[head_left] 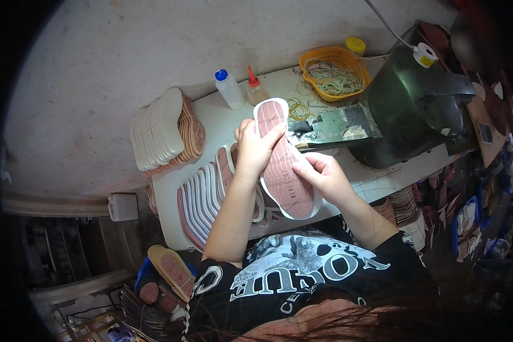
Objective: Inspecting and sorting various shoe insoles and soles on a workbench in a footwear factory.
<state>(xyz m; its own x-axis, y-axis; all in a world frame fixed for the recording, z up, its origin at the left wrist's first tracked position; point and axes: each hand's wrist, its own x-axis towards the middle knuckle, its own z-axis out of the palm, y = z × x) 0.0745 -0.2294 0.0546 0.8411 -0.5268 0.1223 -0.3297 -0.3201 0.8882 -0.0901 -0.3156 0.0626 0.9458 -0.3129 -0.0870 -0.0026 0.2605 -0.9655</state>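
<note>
A shoe insole (285, 165) with a reddish-pink, striped face and a white rim is held up over the near side of the table. Its narrower end points away from me. My left hand (255, 147) grips it by the left edge near the far end, thumb lying across the pink face. On the right edge, my right hand (325, 175) has its thumb on the face and its other fingers partly hidden behind. Below my left forearm lies a fanned row of insoles (202, 196) with white and pink edges.
Bundled white insoles (162, 128) are stacked at the table's far left. Beyond my hands stand a blue-capped bottle (229, 91), a red-tipped bottle (256, 91) and an orange basket (328, 57) of rubber bands. A dark green machine (410, 108) fills the right side.
</note>
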